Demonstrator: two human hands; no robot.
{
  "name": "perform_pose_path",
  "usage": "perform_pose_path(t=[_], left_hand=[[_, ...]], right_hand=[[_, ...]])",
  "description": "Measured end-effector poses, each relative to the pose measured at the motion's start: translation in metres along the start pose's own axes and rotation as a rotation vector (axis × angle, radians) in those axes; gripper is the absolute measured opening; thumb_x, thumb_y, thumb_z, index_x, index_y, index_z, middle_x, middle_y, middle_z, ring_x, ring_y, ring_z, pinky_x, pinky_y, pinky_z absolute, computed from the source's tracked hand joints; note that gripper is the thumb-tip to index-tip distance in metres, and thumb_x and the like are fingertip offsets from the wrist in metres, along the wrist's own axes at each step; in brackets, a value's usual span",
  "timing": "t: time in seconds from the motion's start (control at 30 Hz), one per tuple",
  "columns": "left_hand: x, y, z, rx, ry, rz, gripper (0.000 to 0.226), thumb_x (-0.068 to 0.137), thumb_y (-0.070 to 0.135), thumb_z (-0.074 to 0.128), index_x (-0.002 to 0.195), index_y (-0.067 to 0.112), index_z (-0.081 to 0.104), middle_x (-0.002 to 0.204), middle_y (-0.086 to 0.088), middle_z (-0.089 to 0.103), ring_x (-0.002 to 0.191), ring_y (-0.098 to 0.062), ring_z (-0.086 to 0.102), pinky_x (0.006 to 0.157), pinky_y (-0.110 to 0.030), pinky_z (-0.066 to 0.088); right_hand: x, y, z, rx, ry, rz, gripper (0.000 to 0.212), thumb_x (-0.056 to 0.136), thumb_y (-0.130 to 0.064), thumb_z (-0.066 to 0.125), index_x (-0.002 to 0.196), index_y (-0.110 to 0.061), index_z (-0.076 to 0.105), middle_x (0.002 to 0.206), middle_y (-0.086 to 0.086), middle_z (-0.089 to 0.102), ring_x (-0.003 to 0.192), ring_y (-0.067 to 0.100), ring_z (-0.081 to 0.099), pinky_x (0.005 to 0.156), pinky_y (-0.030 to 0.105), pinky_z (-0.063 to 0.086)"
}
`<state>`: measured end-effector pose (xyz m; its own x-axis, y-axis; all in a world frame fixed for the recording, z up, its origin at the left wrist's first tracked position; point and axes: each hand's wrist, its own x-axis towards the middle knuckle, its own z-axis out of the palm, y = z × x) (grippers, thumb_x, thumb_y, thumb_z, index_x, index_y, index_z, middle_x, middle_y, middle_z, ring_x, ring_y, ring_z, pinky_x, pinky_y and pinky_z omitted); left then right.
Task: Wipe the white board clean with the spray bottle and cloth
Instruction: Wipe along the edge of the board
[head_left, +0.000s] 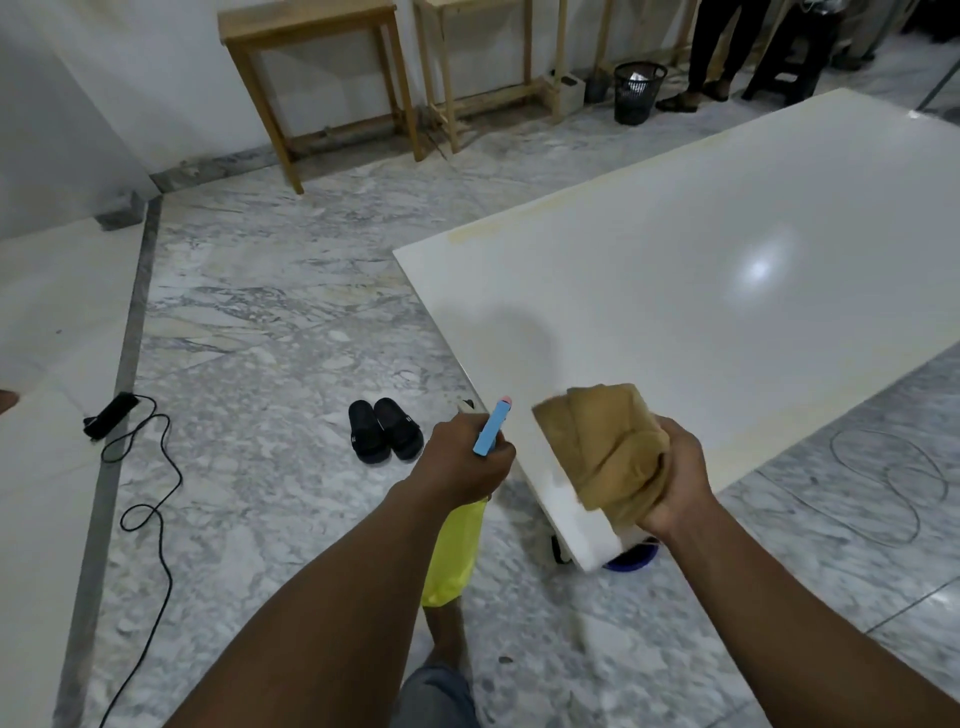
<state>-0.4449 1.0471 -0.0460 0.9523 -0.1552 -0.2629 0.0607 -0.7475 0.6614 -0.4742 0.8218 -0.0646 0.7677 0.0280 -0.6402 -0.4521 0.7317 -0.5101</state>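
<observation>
A large white board (701, 270) lies flat, low over the marble floor, running from its near corner toward the far right. My left hand (465, 457) grips a spray bottle (454, 551) with a yellow body and a blue nozzle head, held just left of the board's near corner. My right hand (675, 480) grips a bunched tan cloth (602, 444) above that near corner. The cloth hides part of the corner. Whether the cloth touches the board I cannot tell.
Black sandals (384, 428) lie on the floor left of the board. A black power strip with its cable (111, 415) trails at the left. Wooden tables (311, 67), a black bin (638, 91) and a person's legs (714, 52) stand at the back. A blue object (631, 558) sits under the board's corner.
</observation>
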Motion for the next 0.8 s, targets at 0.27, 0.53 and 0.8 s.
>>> perform_pose_path(t=[0.27, 0.53, 0.8], left_hand=[[0.074, -0.014, -0.073, 0.07, -0.153, 0.081, 0.025, 0.091, 0.028, 0.059, 0.07, 0.016, 0.051, 0.071, -0.005, 0.061, 0.068, -0.03, 0.069, 0.071, -0.051, 0.06], [0.213, -0.074, -0.15, 0.164, -0.086, 0.06, 0.035, 0.09, 0.03, 0.058, 0.062, 0.023, 0.036, 0.061, 0.004, 0.044, 0.053, -0.016, 0.039, 0.051, -0.029, 0.028], [0.294, -0.149, -0.195, -0.077, 0.088, -0.008, 0.024, 0.093, 0.026, 0.059, 0.078, 0.007, 0.055, 0.061, 0.003, 0.052, 0.059, -0.018, 0.047, 0.056, -0.03, 0.036]], right_hand=[[0.07, -0.001, 0.103, 0.139, -0.065, 0.132, 0.062, 0.092, -0.055, 0.047, 0.118, -0.004, 0.07, 0.119, 0.022, 0.069, 0.103, 0.041, 0.07, 0.084, 0.06, 0.056], [0.221, -0.041, 0.251, -0.363, -0.007, 0.103, 0.048, 0.093, -0.046, 0.052, 0.114, -0.007, 0.072, 0.111, 0.019, 0.073, 0.1, 0.032, 0.069, 0.099, 0.047, 0.05], [0.374, -0.038, 0.378, -1.517, 0.118, -0.595, 0.038, 0.089, -0.038, 0.044, 0.125, -0.034, 0.055, 0.103, -0.005, 0.069, 0.103, 0.024, 0.06, 0.091, 0.041, 0.048]])
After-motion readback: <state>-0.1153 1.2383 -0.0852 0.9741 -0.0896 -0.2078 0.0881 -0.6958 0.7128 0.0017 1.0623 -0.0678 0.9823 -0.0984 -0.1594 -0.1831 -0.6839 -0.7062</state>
